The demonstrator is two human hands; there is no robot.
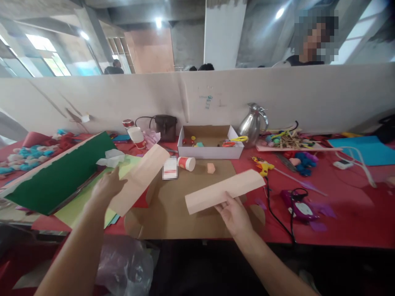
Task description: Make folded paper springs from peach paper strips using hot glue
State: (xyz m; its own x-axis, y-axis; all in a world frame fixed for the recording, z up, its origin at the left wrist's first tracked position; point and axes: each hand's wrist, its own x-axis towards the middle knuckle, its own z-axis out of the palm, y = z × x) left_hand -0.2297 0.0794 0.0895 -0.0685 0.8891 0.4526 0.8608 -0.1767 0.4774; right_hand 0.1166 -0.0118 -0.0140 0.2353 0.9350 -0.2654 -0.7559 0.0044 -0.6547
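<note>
My left hand (106, 187) is at the left edge of a folded peach paper strip (142, 179), with a fingertip over the edge; some of its fingers are hidden. The strip slants over yellow-green sheets and brown cardboard. My right hand (233, 211) pinches a second peach strip (225, 191), its thumb on the near edge. This strip has creases along its length and is held above the cardboard (173, 222). A crumpled white paper (111, 158) lies just beyond my left hand. Between the strips are a paper cup (187, 163) on its side and a small peach piece (211, 168).
A white-walled box (210, 152) with small items and scissors stands behind the cardboard. To its right is a steel jug (251, 123). A yellow glue gun (262, 165) and a purple corded device (298, 207) lie right. A green panel (64, 176) leans left.
</note>
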